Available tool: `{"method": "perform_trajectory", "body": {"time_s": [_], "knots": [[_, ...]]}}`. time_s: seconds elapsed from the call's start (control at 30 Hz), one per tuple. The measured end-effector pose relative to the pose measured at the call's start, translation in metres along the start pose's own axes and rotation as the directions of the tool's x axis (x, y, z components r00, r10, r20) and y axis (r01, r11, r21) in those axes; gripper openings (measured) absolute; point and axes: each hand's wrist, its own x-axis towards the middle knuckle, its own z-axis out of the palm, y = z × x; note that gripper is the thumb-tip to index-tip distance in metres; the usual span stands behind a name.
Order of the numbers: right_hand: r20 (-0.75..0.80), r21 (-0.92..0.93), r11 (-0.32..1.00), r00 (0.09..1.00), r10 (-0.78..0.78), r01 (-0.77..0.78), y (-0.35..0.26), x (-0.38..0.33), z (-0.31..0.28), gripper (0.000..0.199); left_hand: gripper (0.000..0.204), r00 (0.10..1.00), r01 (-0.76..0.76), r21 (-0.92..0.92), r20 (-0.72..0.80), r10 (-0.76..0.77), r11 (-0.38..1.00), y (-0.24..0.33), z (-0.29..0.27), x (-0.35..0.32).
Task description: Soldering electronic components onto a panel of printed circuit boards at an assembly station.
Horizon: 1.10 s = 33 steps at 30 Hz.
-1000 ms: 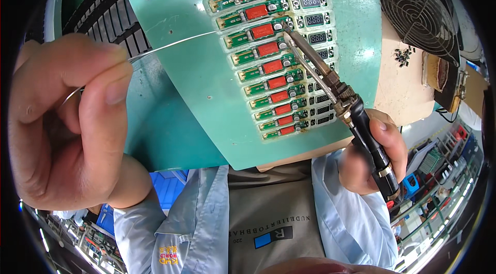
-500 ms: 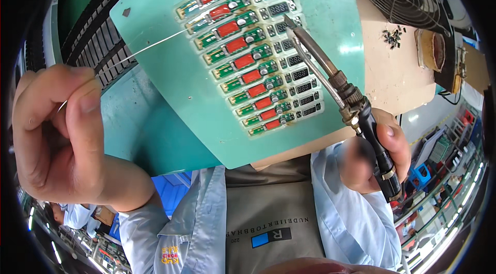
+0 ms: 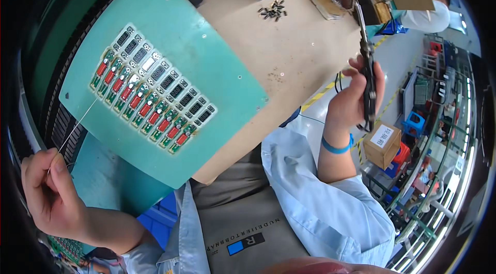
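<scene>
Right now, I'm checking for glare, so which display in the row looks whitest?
The fourth display from the row's upper-left end: its face looks white, while the others look dark or grey.

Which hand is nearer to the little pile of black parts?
Right. The right hand, holding a soldering iron, is below and right of the pile in the picture; the left hand, pinching a wire, is farther off, at lower left.

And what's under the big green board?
Past the green board, a brown tabletop shows on the right, and a darker green surface and black rack on the left. They seem to run underneath, but the board hides what's below its middle.
</scene>
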Motion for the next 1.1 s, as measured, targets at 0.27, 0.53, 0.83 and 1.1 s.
{"method": "perform_trajectory", "body": {"time_s": [0.27,0.53,0.83,1.1], "knots": [[-0.053,-0.052,0.996,0.996,0.072,-0.075,0.024,0.017,-0.01,0.04,0.014,0.999,0.031,0.03,-0.02,-0.03,0.999,0.031,0.038,-0.005],[0.325,0.279,0.959,0.934,-0.146,0.053,-0.02,-0.003,0.015,0.045,0.016,1.0,0.009,-0.012,0.018,-0.009,1.0,0.031,0.045,0.008],[0.651,0.38,0.924,0.695,-0.305,0.05,-0.052,0.001,0.057,0.047,0.017,0.997,0.024,0.007,0.073,-0.025,1.0,0.025,0.043,0.01],[0.703,0.336,0.942,0.661,-0.26,0.013,-0.057,-0.005,0.073,0.043,0.014,0.991,0.124,-0.035,0.063,-0.122,0.992,0.02,0.045,0.005]]}}
